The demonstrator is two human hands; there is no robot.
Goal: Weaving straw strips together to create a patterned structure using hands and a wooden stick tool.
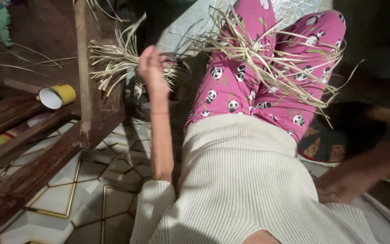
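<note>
We see our left hand [152, 72] stretched forward and up from the white knit sleeve, its fingers [146, 58] curled loosely against a bundle of dried straw strips [113, 61] that lies just beyond them, beside a dark wooden post [86, 77]. The bundle's long axis runs roughly left to right across our view, its loose ends fanning leftward past the post, so the straw sits to the left of and touching the fingers; we cannot tell whether they truly pinch it or only rest on it. Our right hand [339, 187] is low at the right, blurred, near our hip and well apart from that bundle; its fingers are unreadable. More loose straw [271, 58] is strewn over our pink patterned trousers [235, 86]. Below lies a tiled floor [91, 190] with gold lines, wooden beams, and a yellow enamel mug [57, 96] on its side in a dim room.
</note>
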